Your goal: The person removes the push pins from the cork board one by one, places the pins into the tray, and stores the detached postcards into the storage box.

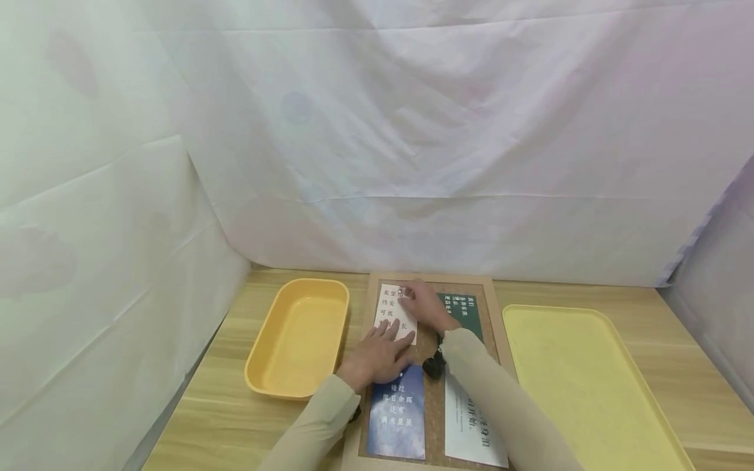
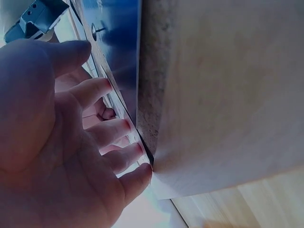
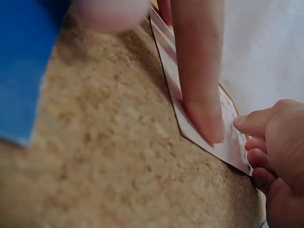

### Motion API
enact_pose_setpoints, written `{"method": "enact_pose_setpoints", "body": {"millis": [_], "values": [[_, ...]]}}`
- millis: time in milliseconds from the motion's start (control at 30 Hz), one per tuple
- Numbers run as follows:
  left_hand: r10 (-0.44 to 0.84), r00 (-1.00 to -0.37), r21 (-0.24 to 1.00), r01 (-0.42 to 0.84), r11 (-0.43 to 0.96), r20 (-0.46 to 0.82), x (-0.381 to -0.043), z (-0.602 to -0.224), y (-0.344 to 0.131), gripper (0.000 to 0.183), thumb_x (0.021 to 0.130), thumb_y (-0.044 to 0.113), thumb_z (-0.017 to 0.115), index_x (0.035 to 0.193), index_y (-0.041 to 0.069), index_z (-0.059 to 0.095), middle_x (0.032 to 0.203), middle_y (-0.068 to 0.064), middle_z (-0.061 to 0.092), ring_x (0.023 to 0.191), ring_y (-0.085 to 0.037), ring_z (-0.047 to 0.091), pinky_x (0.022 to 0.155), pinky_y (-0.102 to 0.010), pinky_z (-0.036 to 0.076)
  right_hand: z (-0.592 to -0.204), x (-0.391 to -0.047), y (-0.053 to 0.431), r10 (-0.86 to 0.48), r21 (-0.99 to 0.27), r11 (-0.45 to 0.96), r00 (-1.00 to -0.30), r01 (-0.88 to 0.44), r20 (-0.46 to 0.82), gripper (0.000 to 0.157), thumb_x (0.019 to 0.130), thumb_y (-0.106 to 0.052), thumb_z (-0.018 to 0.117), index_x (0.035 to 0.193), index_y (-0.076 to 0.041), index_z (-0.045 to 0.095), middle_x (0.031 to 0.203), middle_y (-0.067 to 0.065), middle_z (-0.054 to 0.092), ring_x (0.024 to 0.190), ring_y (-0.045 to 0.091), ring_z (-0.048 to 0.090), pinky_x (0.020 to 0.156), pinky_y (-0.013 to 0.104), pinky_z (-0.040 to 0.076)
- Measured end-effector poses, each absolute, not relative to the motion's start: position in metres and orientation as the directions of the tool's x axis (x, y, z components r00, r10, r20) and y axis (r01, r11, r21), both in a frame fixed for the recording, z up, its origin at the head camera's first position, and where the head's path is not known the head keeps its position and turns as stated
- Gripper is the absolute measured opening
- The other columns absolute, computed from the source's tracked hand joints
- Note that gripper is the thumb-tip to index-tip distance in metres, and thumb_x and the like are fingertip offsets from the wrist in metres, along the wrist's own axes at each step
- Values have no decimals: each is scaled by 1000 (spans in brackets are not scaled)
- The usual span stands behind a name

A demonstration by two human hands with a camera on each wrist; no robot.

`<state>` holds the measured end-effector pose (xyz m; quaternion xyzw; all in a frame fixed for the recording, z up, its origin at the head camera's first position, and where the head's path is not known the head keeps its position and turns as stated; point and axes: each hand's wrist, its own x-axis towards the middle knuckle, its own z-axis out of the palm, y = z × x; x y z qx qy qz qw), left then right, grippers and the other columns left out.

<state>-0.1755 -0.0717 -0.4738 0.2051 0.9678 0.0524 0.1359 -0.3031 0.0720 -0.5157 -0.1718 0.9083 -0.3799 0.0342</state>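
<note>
A white card (image 1: 389, 304) with dark characters lies on the upper left of a framed corkboard (image 1: 434, 399). My left hand (image 1: 377, 353) rests flat with spread fingers across the card's lower part. In the right wrist view its fingertip (image 3: 209, 126) presses near the card's edge. My right hand (image 1: 425, 306) is at the card's top edge, fingers curled, pinching what looks like a small pushpin (image 1: 400, 290), mostly hidden by the fingertips. Just below my left hand is a blue card (image 1: 396, 425) with a pushpin (image 2: 96, 31) near its top.
A dark green card (image 1: 468, 317) and a pale card (image 1: 462, 425) are on the board's right half, partly behind my right arm. An orange-yellow bin (image 1: 338, 347) stands left of the board. A yellow tray (image 1: 565, 366) lies to the right. White cloth (image 1: 377, 163) hangs behind the table.
</note>
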Motion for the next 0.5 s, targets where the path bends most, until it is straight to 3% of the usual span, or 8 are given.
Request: {"method": "enact_pose_setpoints", "body": {"millis": [500], "values": [[427, -872, 113, 412, 904, -239, -175, -474, -73, 66, 98, 60, 45, 155, 28, 34, 163, -11, 24, 151, -32, 21, 123, -44, 19, -520, -308, 71, -309, -715, 637, -945, -289, 107, 33, 96, -17, 65, 128, -8, 66, 101, 8, 63, 89, 21, 57, 78, 40, 51]]}}
